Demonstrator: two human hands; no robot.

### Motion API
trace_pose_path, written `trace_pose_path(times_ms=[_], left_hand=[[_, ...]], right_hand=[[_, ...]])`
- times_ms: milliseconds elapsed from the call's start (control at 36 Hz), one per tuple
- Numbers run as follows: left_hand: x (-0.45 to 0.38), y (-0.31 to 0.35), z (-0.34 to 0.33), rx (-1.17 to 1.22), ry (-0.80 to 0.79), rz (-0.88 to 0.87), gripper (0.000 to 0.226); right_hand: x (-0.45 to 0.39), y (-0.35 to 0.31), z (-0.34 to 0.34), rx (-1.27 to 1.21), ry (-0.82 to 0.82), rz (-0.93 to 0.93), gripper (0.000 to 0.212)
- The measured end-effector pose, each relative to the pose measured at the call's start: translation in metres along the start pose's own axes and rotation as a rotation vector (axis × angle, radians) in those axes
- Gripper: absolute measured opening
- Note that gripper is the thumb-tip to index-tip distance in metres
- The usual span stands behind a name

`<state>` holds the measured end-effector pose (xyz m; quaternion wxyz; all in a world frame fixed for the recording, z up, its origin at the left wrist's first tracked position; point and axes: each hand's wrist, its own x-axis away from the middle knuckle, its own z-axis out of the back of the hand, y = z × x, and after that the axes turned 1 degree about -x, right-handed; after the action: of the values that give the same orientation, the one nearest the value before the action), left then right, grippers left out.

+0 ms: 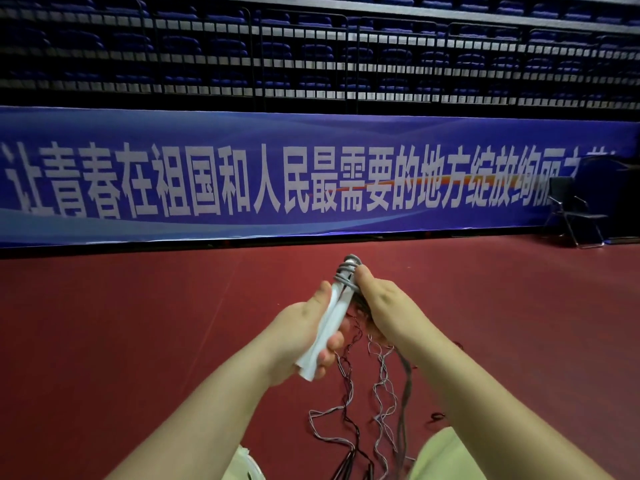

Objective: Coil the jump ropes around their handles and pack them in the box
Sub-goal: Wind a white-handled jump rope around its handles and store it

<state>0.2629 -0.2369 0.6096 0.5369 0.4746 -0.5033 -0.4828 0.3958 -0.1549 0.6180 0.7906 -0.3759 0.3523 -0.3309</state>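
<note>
Red sports floor [138, 323] lies below. Left hand [304, 337] grips paired white handles [332, 317]; right hand [384, 303] pinches grey rope [348, 271] above that grip. Keep turns tight, stacking downward toward it.

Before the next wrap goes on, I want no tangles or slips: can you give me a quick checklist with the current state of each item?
1. Left hand has a firm grip on the white handles: ok.
2. Right hand pinches the rope at the coil: ok.
3. First turns of grey rope sit tight at the handles' far end: ok.
4. Loose rope below hangs free of the other ropes on the floor: not ok, they lie intermingled.
5. Box within reach: cannot tell, none in view.
</note>
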Motion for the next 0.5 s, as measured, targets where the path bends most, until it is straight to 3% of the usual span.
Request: trace_pose_path(times_ms=[167,250,389,500], left_hand=[[-0.008,-0.005,-0.002,-0.239,0.178,-0.068,0.054],[-0.011,-0.006,0.0,-0.543,0.294,-0.165,0.053],[-0.012,-0.004,0.001,-1.203,0.479,-0.219,0.046],[-0.015,-0.004,0.001,-1.502,0.523,-0.295,0.038]], right_hand=[[0.002,0.011,-0.014,0.077,0.172,0.04,0.055],[0.004,0.014,-0.018,0.018,0.19,0.02,0.054],[0.003,0.012,-0.026,-0.262,0.094,-0.225,0.063],[0.002,0.014,-0.019,-0.479,-0.009,-0.342,0.06]])
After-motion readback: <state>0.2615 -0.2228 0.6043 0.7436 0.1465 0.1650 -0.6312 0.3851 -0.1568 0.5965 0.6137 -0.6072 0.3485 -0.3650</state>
